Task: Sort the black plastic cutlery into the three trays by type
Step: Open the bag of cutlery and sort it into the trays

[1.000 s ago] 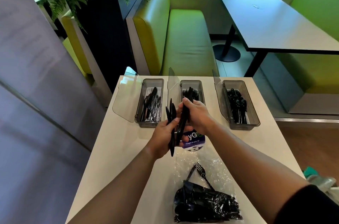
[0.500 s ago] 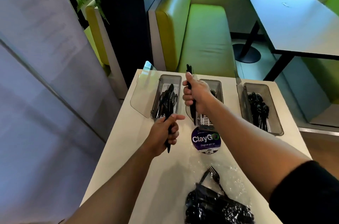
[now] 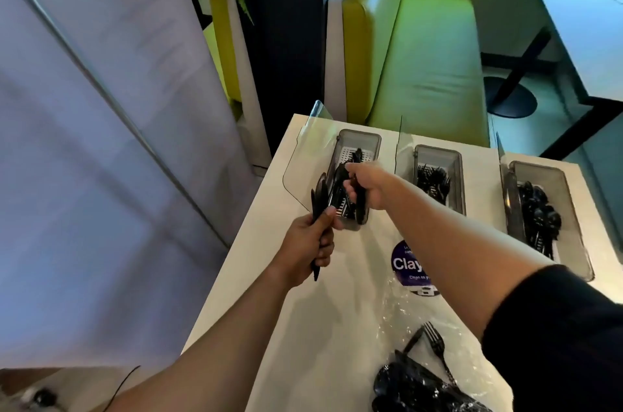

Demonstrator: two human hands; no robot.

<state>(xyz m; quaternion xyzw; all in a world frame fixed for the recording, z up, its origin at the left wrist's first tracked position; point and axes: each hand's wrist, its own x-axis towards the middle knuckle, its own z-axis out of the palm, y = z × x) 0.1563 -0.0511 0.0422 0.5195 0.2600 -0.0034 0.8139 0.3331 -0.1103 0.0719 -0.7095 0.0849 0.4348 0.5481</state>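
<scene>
Table (image 3: 269, 327), left hand (image 3: 305, 248) gripping knives (image 3: 318, 196), right hand (image 3: 365, 187) clutching blurred utensil (image 3: 360, 211) over left tray (image 3: 362, 137), bag (image 3: 438, 388) cropped

One head-worn wide-angle view; faces forward and down across the white table (image 3: 337, 327); close above it.

Along the far edge of the white surface (image 3: 242, 260) stand three grey plastic trays: the left tray (image 3: 371, 138) holds black plastic knives (image 3: 357, 155), the middle tray (image 3: 438, 150) forks (image 3: 433, 179), the right tray (image 3: 539, 170) spoons (image 3: 539, 216). Nearer lies a round sticker (image 3: 408, 263), then a clear plastic bag of cutlery (image 3: 421, 384).
</scene>
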